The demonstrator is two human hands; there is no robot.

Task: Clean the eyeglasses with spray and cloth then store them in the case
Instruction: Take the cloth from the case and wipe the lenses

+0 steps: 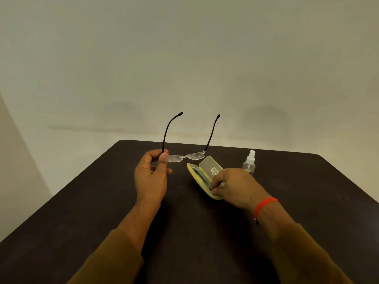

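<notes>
My left hand holds rimless eyeglasses by the left hinge, above the table; both dark temples are unfolded and point up and away. A pale yellow case lies open on the table to the right of the glasses. My right hand rests on the near end of the case, fingertips inside it, pinching at a greenish cloth whose edge shows in the case. A small clear spray bottle with a white nozzle stands upright just behind my right hand.
A dark table carries everything; its far edge runs just behind the bottle and glasses, against a plain pale wall. My right wrist wears a red band.
</notes>
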